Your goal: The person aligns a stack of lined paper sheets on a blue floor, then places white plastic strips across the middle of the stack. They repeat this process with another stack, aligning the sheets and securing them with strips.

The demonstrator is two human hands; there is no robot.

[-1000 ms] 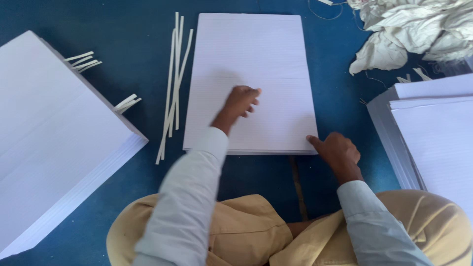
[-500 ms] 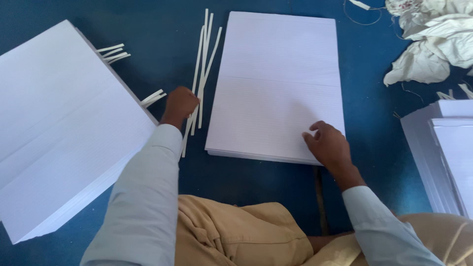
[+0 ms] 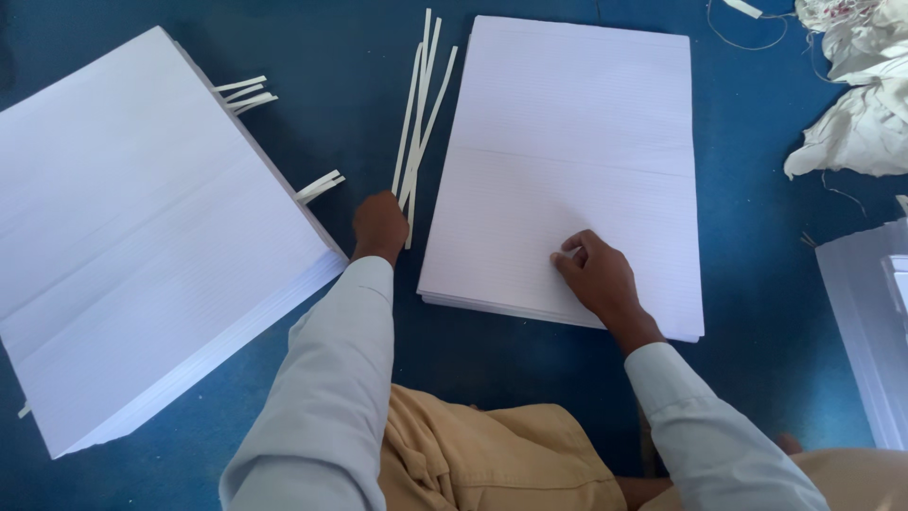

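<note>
White ruled paper, in a flat stack, lies on a blue floor in front of a seated person. Right hand rests on the lower part of this stack, palm down, fingers curled loosely inward with their tips pressing the top sheet; nothing is gripped in it. Left hand reaches to the near ends of a bundle of thin white paper strips that lies just beside the stack's left edge. The hand is seen from the back, fingers bent down onto the strips; whether it has closed around them cannot be told. The strips fan out slightly toward their far ends.

A second, thicker stack of white sheets sits at the left, turned at an angle, near the left hand but not touching it. Short strips stick out from its far edge, and another pair from its right edge. Crumpled white cloth lies at the upper right, well apart from both hands. Pale grey sleeves cover both forearms.
</note>
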